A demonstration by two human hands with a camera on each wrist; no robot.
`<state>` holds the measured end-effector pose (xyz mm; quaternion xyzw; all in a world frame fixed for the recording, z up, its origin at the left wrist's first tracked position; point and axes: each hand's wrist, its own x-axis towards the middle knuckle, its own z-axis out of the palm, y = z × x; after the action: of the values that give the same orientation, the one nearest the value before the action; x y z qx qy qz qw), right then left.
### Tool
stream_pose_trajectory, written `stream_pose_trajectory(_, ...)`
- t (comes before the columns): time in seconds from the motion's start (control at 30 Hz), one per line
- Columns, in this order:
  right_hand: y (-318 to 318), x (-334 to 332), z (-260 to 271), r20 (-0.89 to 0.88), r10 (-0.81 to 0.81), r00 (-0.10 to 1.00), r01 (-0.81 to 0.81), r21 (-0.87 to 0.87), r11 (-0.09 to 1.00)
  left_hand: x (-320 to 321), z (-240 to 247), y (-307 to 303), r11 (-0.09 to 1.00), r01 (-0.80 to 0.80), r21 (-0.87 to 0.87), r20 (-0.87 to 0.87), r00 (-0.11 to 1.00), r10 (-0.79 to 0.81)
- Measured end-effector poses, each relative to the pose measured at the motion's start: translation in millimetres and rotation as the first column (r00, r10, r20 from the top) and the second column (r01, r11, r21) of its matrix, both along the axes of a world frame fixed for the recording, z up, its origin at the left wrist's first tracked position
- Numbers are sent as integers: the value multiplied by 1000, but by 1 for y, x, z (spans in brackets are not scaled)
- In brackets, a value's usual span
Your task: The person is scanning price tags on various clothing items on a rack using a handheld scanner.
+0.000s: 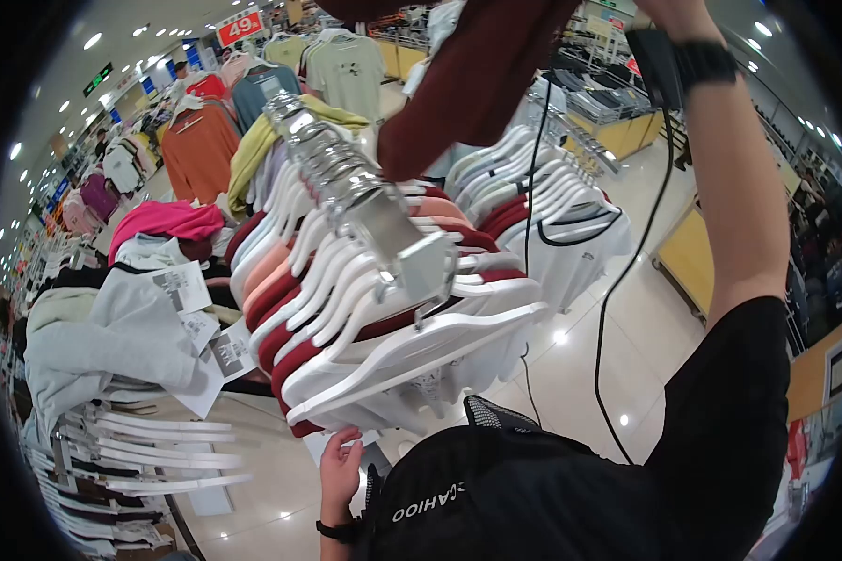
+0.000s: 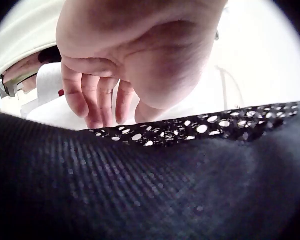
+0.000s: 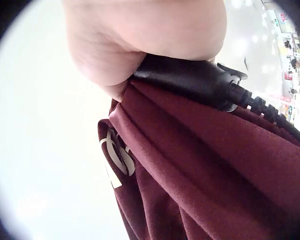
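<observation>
**Maroon shirt held high over the rack**

The right hand [image 3: 145,35] is raised above head height and grips a maroon shirt [image 1: 468,84], which hangs down from it over the far end of the rack [image 1: 346,187]. In the right wrist view the cloth bunches out from under the palm. A black cable [image 3: 210,82] crosses the same palm. The fingers themselves are hidden, so the clamp on the shirt is likely rather than plainly seen. A pale print shows on one fold of the shirt.

The left hand [image 1: 340,467] is low, just under the front of the rack. Its fingers [image 2: 95,100] are loosely bent and close together, and their tips touch white cloth below the nearest hanger [image 1: 412,351]. It clasps nothing.

The rack's chrome arm slopes down toward the person and carries a tight row of such white hangers with maroon, pink and white tops. To the left, grey sweatshirts [image 1: 112,337] with paper tags hang on another arm. A red price sign [image 1: 240,28] stands at the back, above the glossy floor [image 1: 580,374].
</observation>
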<state>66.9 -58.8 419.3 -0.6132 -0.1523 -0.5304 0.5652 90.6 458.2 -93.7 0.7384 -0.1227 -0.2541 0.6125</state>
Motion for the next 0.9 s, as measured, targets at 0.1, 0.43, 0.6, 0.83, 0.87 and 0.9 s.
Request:
stream_pose_trajectory(0.1,-45,-74,-66,-62,-4,998,7,52,999,-3,-3,-14,991,134,8,-42,990,-133)
stream_pose_trajectory(0.43,33,-192,-280,-349,-206,914,300,239,923,-19,61,-92,704,678,213,72,708,-703)
stream_pose_trajectory(0.6,75,-199,-323,-364,4,931,157,410,899,-38,118,-159,633,768,98,278,590,-758)
stream_pose_trajectory(0.83,89,-200,-377,-393,417,820,-184,509,841,-69,134,-157,853,503,-140,30,863,-504)
stream_pose_trajectory(0.87,83,-203,-386,-447,413,793,-211,435,875,-71,133,-147,895,408,-179,22,911,-411)
stream_pose_trajectory(0.9,79,-207,-392,-447,425,787,-220,441,870,-71,137,-144,901,397,-175,17,916,-401)
